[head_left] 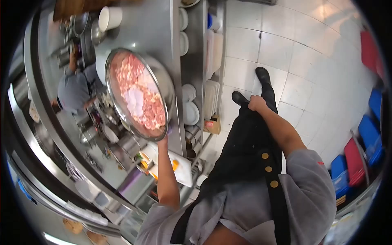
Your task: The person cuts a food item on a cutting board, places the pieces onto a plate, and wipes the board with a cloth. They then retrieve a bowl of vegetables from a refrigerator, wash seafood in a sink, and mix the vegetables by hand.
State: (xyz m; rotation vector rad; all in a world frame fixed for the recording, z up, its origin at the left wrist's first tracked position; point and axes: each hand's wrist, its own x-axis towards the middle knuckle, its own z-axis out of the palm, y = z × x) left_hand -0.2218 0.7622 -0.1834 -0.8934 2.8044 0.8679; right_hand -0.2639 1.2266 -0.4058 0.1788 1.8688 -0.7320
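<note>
Head view: left hand point(163, 143) grips bowl point(164, 85) of meat point(150, 107) at ten o'clock; right hand point(257, 103), two o'clock, curled closed.

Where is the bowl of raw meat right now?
In the head view, left of centre: the metal bowl appears over the steel counter, left of the white plates, with the left hand at its lower rim.

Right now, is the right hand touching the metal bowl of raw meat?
Apart. The head view shows it: the right hand is down by the black apron, with shelved plates and tiled floor between it and the metal bowl.
</note>
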